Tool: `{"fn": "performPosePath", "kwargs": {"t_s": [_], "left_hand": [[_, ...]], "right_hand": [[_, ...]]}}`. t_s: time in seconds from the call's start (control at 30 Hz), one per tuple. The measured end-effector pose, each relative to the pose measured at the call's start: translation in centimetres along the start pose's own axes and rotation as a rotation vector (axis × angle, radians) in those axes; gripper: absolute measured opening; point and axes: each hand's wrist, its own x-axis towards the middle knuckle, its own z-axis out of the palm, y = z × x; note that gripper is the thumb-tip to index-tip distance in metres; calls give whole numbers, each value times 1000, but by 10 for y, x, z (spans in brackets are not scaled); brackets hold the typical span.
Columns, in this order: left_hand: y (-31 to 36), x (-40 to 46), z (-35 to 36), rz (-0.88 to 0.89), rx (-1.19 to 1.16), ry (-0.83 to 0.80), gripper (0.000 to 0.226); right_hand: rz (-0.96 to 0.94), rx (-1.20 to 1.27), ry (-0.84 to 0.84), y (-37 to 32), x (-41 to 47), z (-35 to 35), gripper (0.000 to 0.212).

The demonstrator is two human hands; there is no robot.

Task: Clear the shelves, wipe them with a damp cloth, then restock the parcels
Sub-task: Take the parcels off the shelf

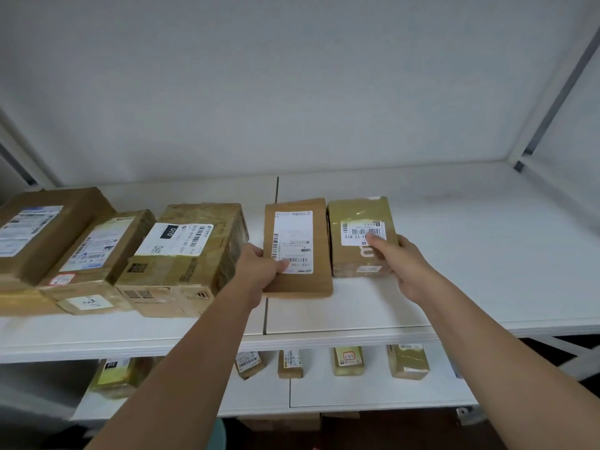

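Parcels: flat brown parcel [297, 246] in left hand [259, 266] grip, taped parcel [360, 237] in right hand [401, 264] grip, both on shelf [470, 254], long axes running away from grips, touching side by side.

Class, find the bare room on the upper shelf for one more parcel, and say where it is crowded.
Free: the white upper shelf right of the tape-wrapped brown parcel, up to the grey corner post. Crowded: the left half, where the large cardboard boxes sit side by side.
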Motion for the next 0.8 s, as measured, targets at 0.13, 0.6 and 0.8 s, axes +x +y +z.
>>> {"fn": "performPosePath", "kwargs": {"t_s": [0.13,0.6,0.8], "left_hand": [[4,-4,-6,66,-167,49,46],[19,-68,-85,464,-446,329,34],[-6,-97,-152,518,-485,423,32]], "right_hand": [[-3,124,-53,-6,-6,3,42],[-204,352,-141,-36,-56,72,40],[-251,317,-257,-42,-101,133,36]]}}
